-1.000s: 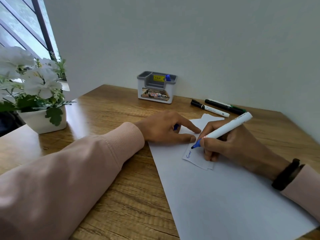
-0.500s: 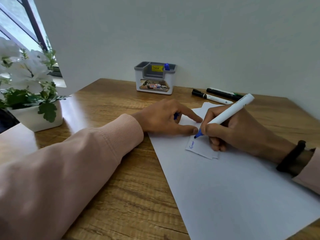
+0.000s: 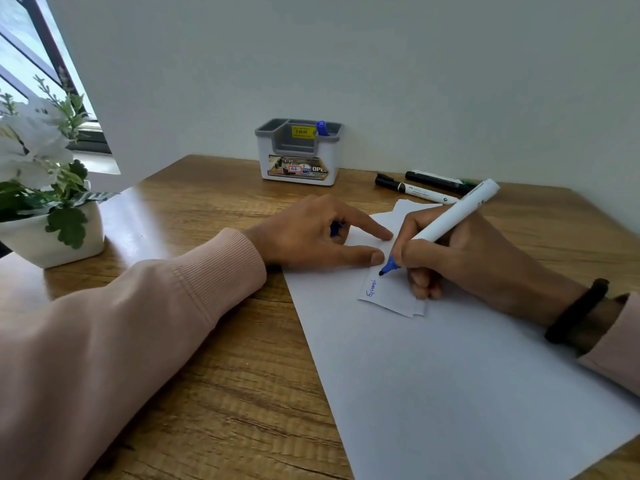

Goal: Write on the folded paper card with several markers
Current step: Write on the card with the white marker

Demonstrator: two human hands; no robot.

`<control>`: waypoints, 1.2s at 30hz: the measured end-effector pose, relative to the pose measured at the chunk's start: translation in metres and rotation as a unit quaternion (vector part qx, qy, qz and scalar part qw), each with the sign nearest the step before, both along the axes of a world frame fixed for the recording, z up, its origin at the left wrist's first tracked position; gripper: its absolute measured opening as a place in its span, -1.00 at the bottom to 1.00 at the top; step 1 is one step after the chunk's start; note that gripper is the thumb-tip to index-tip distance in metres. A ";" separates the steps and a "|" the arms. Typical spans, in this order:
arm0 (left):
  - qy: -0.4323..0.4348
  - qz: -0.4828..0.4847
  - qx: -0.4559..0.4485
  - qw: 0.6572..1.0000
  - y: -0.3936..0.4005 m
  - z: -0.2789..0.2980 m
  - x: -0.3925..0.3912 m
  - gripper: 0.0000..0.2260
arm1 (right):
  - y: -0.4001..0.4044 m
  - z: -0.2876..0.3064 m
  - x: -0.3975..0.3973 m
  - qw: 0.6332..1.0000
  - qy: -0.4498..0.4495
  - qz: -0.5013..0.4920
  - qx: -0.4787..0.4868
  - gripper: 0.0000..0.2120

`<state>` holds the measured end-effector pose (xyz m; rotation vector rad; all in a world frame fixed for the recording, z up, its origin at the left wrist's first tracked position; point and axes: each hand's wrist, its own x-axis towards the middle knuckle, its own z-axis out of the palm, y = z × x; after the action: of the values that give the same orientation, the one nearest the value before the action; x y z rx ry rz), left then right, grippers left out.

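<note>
Under left hand (image 3: 311, 233) fingertips: folded card (image 3: 388, 292); right hand (image 3: 460, 258) fingers grip blue marker (image 3: 440, 226).

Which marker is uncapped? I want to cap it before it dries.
The white marker with the blue tip, gripped in the right hand over the folded card. The two markers lying near the wall have black caps on.

It looks like a home study corner: a wooden bench (image 3: 207, 358) against a plain wall, a potted white flower (image 3: 38, 188) near the window (image 3: 31, 57), and a pen holder (image 3: 298, 154).
</note>
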<state>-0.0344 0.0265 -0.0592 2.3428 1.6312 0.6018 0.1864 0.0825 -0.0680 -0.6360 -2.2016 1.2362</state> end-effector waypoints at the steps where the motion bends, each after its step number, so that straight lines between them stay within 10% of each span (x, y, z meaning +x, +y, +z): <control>1: 0.000 0.000 0.004 1.000 0.000 0.000 0.000 -0.64 | 0.000 0.000 0.000 1.000 -0.001 -0.001 -0.001 -0.88; 36: 0.000 -0.009 -0.021 1.000 -0.009 0.007 0.006 -0.63 | 0.000 -0.002 0.001 0.999 0.021 -0.023 0.026 -0.89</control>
<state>-0.0284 0.0179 -0.0520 2.3249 1.6042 0.5589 0.1871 0.0824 -0.0701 -0.6319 -2.1656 1.1539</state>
